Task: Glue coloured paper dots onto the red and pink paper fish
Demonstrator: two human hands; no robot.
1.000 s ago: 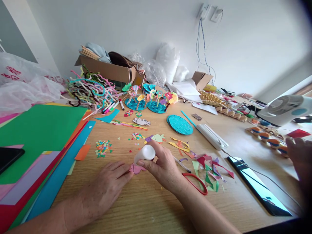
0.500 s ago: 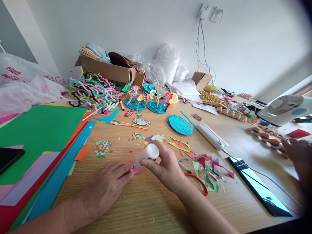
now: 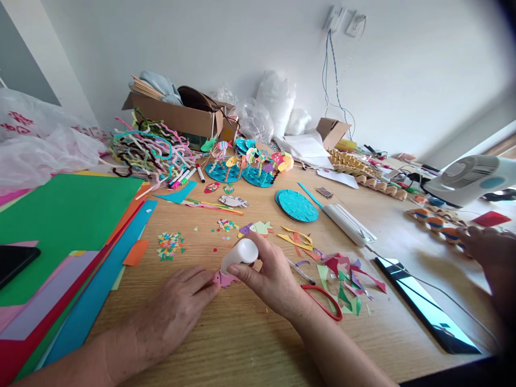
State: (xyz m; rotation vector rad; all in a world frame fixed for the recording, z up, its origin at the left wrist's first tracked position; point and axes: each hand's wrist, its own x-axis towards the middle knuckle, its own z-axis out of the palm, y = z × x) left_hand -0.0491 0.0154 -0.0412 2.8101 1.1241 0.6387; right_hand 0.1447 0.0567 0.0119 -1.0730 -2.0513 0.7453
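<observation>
My left hand (image 3: 177, 306) lies flat on the wooden table (image 3: 242, 344), fingers stretched out, fingertips pressing the edge of a small pink paper fish (image 3: 224, 278). My right hand (image 3: 271, 277) is wrapped round a white glue bottle (image 3: 240, 253), held tilted with its tip down on the pink fish. Red-handled scissors (image 3: 322, 301) lie just right of my right wrist, beside a heap of coloured paper scraps (image 3: 346, 279).
Stacked coloured paper sheets (image 3: 64, 231) and a black phone (image 3: 14, 260) lie left. Pipe cleaners (image 3: 149, 148), a cardboard box (image 3: 177, 115) and teal discs (image 3: 297, 206) sit farther back. A tablet (image 3: 423, 303) and a white fan (image 3: 471, 177) are right, where another person's hand (image 3: 489, 258) rests.
The glue bottle lifted a little, then dipped back onto the pink fish. The view shifted slightly; the other person's hand at the right edged inward.
</observation>
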